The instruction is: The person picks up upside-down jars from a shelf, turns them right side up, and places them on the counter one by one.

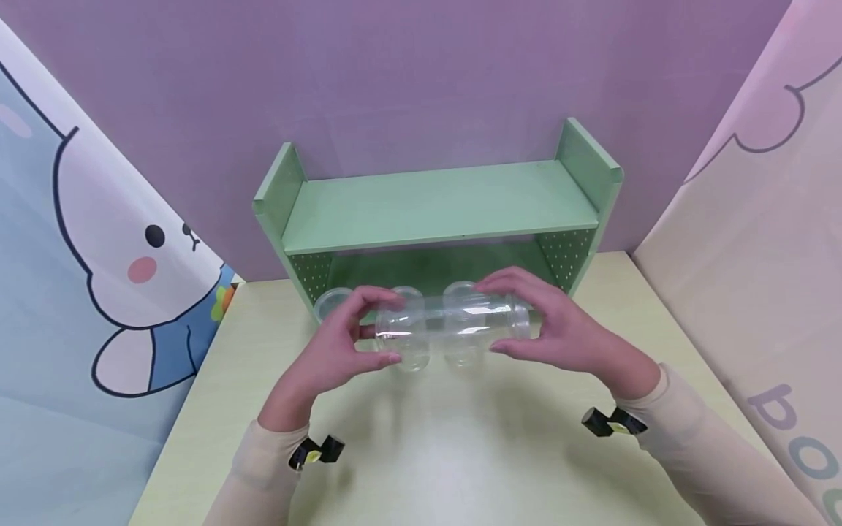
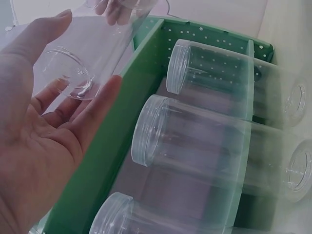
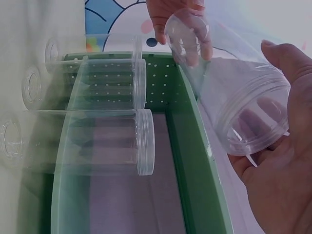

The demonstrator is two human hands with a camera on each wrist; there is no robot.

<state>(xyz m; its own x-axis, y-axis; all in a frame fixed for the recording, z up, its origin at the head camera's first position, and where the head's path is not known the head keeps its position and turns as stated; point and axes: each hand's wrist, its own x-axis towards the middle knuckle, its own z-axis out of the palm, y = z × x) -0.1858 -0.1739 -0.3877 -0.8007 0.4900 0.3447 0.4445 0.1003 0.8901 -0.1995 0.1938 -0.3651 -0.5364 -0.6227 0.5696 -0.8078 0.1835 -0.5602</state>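
Hands come first: left hand (image 1: 342,343) and right hand (image 1: 552,329) each grasp an end of a clear jar (image 1: 454,326), fingers curled round it, held sideways above the bench (image 1: 421,453). Judging by this, placement is under way; next comes aligning it with the green shelf (image 1: 441,204), where capped jars (image 2: 195,141) lie. No labels are readable.

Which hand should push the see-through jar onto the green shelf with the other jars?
Probably the right hand. It cups the open mouth of the clear plastic jar, so it could push it along. The left hand only pinches the closed base, before the green wooden shelf.
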